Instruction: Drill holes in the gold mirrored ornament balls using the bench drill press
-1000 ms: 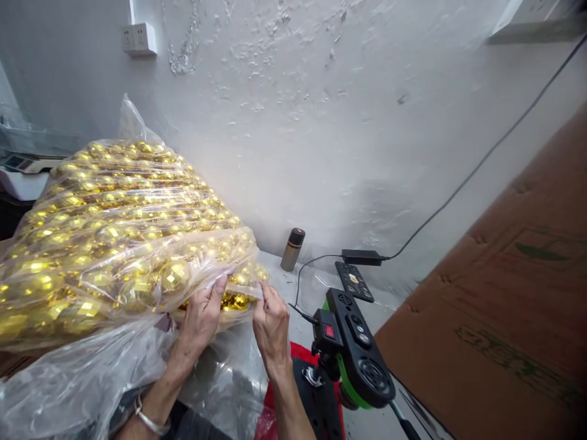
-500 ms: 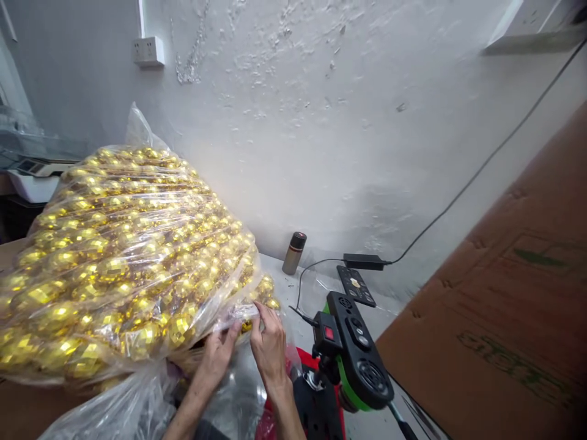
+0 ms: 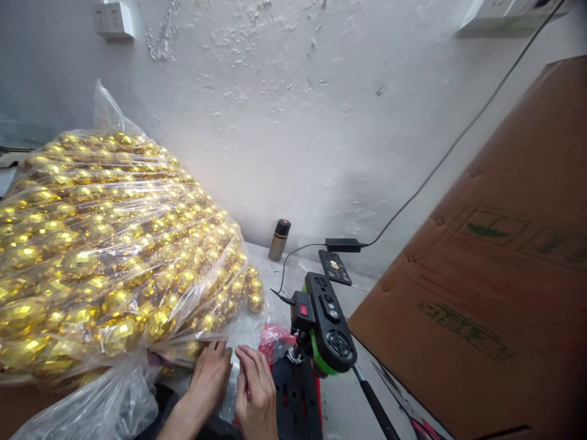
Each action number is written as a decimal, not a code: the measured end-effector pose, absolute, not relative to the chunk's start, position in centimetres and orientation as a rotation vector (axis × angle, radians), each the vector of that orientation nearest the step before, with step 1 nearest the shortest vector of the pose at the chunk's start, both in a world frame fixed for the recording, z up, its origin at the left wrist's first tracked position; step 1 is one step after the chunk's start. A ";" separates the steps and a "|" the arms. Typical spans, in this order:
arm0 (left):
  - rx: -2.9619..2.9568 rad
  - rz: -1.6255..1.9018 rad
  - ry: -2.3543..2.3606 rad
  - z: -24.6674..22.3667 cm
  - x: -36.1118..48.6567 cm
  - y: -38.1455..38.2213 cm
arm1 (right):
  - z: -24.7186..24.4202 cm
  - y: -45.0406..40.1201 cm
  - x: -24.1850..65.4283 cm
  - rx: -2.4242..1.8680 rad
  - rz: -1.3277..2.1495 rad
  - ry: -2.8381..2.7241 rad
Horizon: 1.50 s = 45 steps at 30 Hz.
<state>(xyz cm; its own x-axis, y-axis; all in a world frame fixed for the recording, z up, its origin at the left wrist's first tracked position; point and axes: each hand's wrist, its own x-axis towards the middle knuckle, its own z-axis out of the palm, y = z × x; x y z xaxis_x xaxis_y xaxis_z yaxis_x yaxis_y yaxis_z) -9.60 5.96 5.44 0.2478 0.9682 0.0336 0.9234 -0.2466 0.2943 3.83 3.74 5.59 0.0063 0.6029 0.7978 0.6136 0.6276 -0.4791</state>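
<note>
A large clear plastic bag (image 3: 114,238) full of shiny gold faceted balls fills the left side. Below its lower right edge is my left hand (image 3: 211,374), fingers curled and pressed together on clear plastic; what they pinch is hidden. Just to its right, my right hand (image 3: 257,385) has bent fingers over the same clear film, and whether it grips anything cannot be made out. A few gold balls (image 3: 255,287) lie at the bag's right edge. Beside my right hand stands a black and green device (image 3: 331,324) on a black perforated plate (image 3: 298,391).
A dark-capped bottle (image 3: 279,240) stands by the wall, near a black power adapter (image 3: 343,245) with a cable and a black phone-like slab (image 3: 335,267). A big cardboard box (image 3: 495,263) leans at the right. Red plastic wrap (image 3: 273,336) lies by the plate.
Both hands have moved down and toward me, away from the bag's right edge and the film pinched there. The view has shifted, so the scene sits further left and higher.
</note>
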 end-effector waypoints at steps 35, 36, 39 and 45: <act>2.586 0.731 1.831 2.1 -9.1 5.0 | 11.4 11.1 5.8 -1.281 0.442 -1.805; 2.628 0.849 1.795 2.6 -9.2 4.8 | 11.2 10.8 5.9 -1.265 0.425 -1.803; 2.735 1.230 1.671 5.5 -10.0 4.2 | 11.2 9.7 6.0 -1.194 0.370 -1.807; 2.820 1.060 2.198 13.3 -12.0 6.2 | 12.2 9.2 4.8 -1.105 0.251 -1.813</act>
